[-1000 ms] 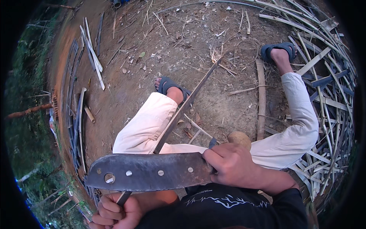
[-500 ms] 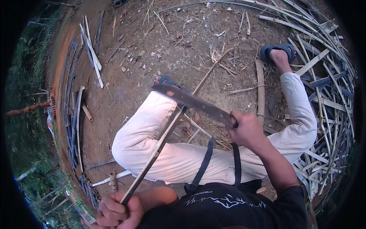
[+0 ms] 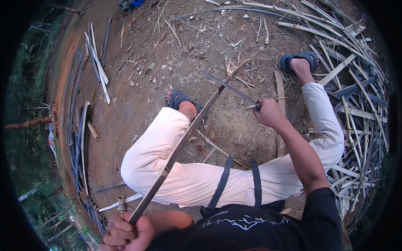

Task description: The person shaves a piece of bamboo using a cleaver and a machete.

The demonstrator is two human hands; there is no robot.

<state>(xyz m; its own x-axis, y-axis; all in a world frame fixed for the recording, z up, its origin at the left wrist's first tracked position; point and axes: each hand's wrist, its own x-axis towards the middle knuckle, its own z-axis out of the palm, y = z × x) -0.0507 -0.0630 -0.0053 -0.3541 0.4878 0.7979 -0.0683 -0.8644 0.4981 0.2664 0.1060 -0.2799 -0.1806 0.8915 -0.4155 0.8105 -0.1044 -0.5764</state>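
A long, narrow bamboo strip (image 3: 172,160) runs slantwise from the lower left over my left leg toward the ground ahead. My left hand (image 3: 124,232) is closed around its near end. In my right hand (image 3: 270,113) is the dark handle of a machete (image 3: 234,90). Its blade now shows nearly edge-on and crosses the strip near the far end, seeming to touch it. A curled shaving or split end (image 3: 243,65) shows at the strip's far tip.
A large heap of split bamboo strips (image 3: 356,100) lies along the right. More strips (image 3: 98,62) and dark poles (image 3: 79,146) lie at the left. A flat bamboo piece (image 3: 280,90) rests between my sandalled feet. Leaves and chips litter the dirt ground (image 3: 201,46).
My right hand has moved the machete farther along the strip, away from me. The blade has turned from broadside to nearly edge-on. My left hand keeps its hold on the strip.
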